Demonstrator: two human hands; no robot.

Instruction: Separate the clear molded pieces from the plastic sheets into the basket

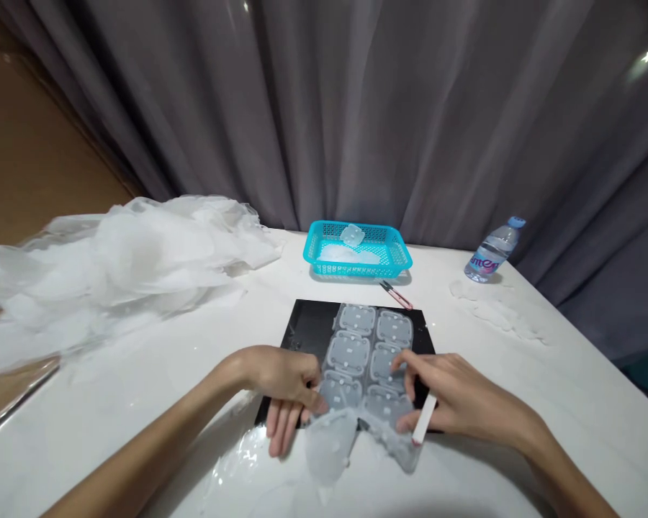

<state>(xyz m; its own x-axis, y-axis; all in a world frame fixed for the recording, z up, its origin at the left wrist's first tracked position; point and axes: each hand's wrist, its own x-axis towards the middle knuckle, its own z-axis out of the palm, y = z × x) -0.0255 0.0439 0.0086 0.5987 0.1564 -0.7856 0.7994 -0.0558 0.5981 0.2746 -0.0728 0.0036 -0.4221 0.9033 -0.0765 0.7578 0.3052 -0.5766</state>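
A translucent sheet of moulded, rounded-square plastic pieces (348, 352) lies in two columns on a black board (310, 327). Its near end hangs past the board's front edge, split into a left flap (329, 446) and a right flap (405, 450). My left hand (284, 385) has thumb and forefinger closed at the sheet's lower left edge, its other fingers stretched below. With forefinger and thumb, my right hand (448, 396) touches the right column. A slim white stick-like tool (424, 417), reddish at its lower tip, is tucked in that hand; its exact kind is unclear.
Behind the board stands a turquoise basket (356, 269) holding several translucent pieces. Pink-handled thread snips (396, 296) lie before it. A water bottle (492, 253) and clear plastic scraps (500, 316) are at right. Thin white sheets (135, 252) are heaped at left. A grey curtain (345, 108) hangs behind.
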